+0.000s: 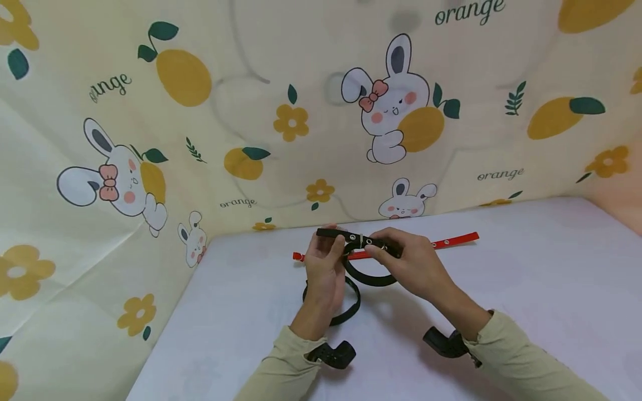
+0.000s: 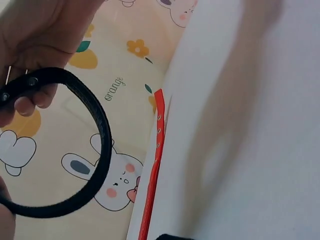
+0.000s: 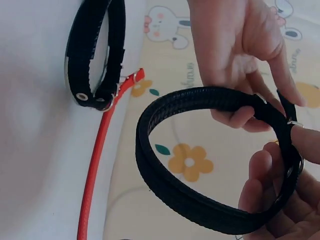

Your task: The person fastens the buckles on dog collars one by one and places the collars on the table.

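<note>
A black collar [image 1: 371, 280] with metal eyelets and a buckle is held up between my two hands, formed into a loop with its free end pointing left. My left hand [image 1: 323, 273] holds the collar near that end; in the right wrist view its fingers [image 3: 240, 117] curl by the strap. My right hand [image 1: 413, 264] pinches the strap beside the buckle, thumb on the near side. The left wrist view shows the loop [image 2: 102, 145] hanging from the right hand [image 2: 40, 35]. Part of the buckle is hidden by fingers.
A second black collar [image 1: 351, 312], looped, rests on the white table [image 1: 225, 334] behind my left wrist. A long red collar [image 1: 456, 241] lies straight across the table beyond my hands. Behind stands a patterned cloth backdrop [image 1: 301, 72].
</note>
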`<state>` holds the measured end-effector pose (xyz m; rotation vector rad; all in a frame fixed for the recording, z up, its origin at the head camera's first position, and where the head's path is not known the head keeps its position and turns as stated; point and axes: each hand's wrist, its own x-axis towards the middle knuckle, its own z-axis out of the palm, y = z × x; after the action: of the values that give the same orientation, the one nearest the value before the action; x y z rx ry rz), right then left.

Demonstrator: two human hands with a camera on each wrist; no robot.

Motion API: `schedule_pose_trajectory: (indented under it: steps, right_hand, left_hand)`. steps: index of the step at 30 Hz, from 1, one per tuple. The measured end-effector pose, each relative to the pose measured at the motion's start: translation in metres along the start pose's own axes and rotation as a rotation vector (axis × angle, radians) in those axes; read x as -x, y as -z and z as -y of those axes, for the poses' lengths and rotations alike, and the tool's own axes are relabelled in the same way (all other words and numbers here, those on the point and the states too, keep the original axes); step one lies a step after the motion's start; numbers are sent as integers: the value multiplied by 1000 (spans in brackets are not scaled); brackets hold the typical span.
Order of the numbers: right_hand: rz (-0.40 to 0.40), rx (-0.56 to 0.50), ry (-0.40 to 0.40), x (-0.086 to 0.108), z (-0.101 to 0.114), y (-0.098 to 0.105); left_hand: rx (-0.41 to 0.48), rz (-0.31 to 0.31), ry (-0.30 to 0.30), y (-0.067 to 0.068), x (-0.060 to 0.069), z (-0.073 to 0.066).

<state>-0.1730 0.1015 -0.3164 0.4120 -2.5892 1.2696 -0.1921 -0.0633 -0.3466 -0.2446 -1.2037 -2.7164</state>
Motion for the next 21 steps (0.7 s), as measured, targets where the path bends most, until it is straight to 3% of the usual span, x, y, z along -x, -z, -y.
schedule_pose_trajectory:
  steps: [9, 17, 21]
  right_hand:
    - [-20, -6, 26, 8, -4, -3]
    - [-13, 27, 61, 4, -3, -1]
    - [16, 57, 82, 1, 4, 3]
  left_hand:
    - [1, -22, -69, 0, -2, -2]
    - [23, -2, -24, 4, -3, -6]
    - [10, 28, -44, 5, -1, -10]
